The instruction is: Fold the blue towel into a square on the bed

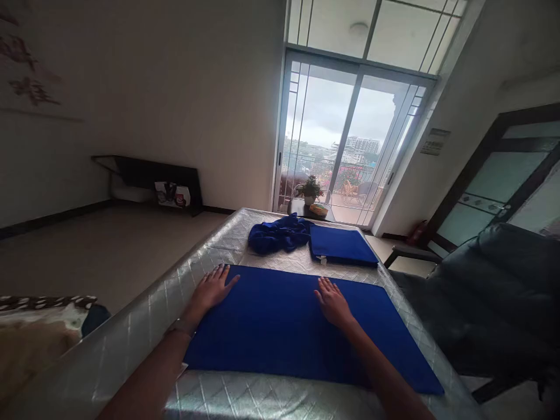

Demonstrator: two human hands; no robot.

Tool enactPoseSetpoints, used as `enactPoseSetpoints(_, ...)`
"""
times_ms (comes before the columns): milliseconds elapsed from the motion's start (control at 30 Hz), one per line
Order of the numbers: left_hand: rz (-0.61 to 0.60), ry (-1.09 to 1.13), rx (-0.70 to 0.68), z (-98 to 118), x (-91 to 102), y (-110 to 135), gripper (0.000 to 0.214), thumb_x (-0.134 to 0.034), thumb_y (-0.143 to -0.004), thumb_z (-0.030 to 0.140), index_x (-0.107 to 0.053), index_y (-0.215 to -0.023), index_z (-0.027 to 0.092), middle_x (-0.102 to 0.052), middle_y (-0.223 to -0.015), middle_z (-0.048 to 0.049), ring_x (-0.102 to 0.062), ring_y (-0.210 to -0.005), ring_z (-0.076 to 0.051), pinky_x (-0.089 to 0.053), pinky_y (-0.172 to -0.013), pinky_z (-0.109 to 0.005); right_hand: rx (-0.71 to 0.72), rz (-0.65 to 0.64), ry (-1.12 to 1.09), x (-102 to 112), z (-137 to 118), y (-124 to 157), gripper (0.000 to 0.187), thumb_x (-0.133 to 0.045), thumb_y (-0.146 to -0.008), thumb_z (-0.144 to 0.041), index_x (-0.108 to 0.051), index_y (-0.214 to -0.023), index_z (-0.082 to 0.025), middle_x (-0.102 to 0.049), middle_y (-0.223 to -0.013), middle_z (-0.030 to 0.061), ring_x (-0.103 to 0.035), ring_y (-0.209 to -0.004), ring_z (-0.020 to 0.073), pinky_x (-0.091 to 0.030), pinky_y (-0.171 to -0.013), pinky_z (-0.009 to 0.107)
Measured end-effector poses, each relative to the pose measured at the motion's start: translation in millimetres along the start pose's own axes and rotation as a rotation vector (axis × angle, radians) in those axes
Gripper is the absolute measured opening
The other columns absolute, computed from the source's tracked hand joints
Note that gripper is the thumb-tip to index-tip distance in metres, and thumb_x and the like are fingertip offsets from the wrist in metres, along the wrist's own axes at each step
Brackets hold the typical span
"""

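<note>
A flat blue cloth point(275, 326), folded into a wide rectangle, lies in front of me on a quilted silvery mattress point(219, 396). My left hand point(214, 287) rests at its far left corner, fingers stretched out and thumb apart. On the cloth's far edge, right of the middle, my right hand point(333, 300) lies flat with its fingers extended. Neither hand grips anything. Beyond the cloth sit a crumpled blue cloth point(280, 234) and, touching or close to its right side, a neatly folded blue cloth point(341, 244) with a small white tag.
A dark padded chair point(490, 297) stands close along the mattress's right side. Past the far end is a small table with a potted plant point(310, 189) before the glass sliding door point(350, 140). At lower left lies a patterned fabric point(44, 303); a dark bench point(153, 175) is by the wall.
</note>
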State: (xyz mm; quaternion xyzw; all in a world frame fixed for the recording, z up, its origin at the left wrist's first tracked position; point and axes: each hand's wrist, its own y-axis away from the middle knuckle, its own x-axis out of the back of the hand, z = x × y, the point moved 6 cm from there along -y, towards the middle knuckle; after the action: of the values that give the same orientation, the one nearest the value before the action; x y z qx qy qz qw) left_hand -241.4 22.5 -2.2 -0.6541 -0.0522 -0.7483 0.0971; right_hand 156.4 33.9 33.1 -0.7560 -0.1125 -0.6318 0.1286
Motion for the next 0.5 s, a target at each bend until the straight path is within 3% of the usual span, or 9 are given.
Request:
enactPoseSetpoints(100, 0.0, -0.026, 0.002, 1.2, 1.4, 0.9, 0.083, -0.015, -0.092, 0.07, -0.023, -0.153, 0.014, -0.02, -0.161, -0.0126, -0.02, -0.148, -0.027, -0.015, -0.119, -0.045, 0.031, -0.027, -0.039, -14.1, -34.2, -15.3, 0.068, -0.014, -0.099, -0.052, -0.023, -0.153, -0.012, -0.019, -0.16, 0.0047, -0.011, -0.148, 0.0149, -0.007, -0.119, 0.032)
enactPoseSetpoints(233, -0.006, -0.038, -0.003, 1.2, 0.6, 0.1, 0.081, -0.016, -0.093, 0.068, -0.023, -0.153, 0.014, -0.02, -0.161, -0.0132, -0.021, -0.147, -0.026, -0.016, -0.119, -0.044, -0.016, -0.077, -0.036, -28.4, -35.0, -28.5, 0.072, -0.01, -0.098, -0.055, -0.018, -0.154, -0.011, -0.014, -0.161, 0.0044, -0.007, -0.148, 0.0154, -0.003, -0.12, 0.033)
enactPoseSetpoints(367, -0.009, -0.041, -0.009, 1.4, -0.5, -0.5, 0.082, -0.015, -0.093, 0.067, -0.022, -0.153, 0.012, -0.02, -0.161, -0.0129, -0.019, -0.148, -0.026, -0.015, -0.119, -0.044, -0.065, -0.108, -0.013, -29.2, 0.0, -24.9, 0.073, -0.01, -0.097, -0.058, -0.014, -0.155, -0.014, -0.011, -0.162, 0.0021, -0.004, -0.149, 0.0147, -0.001, -0.12, 0.033)
enactPoseSetpoints(500, 0.0, -0.057, -0.011, -0.5, -4.4, -2.9, 0.079, -0.017, -0.095, 0.065, -0.022, -0.153, 0.012, -0.022, -0.16, -0.0136, -0.021, -0.148, -0.026, -0.015, -0.119, -0.044, -0.166, -0.103, 0.051, -20.1, 64.3, -9.8, 0.072, -0.011, -0.098, -0.056, -0.014, -0.155, -0.013, -0.011, -0.162, 0.0028, -0.005, -0.149, 0.0151, -0.002, -0.12, 0.034)
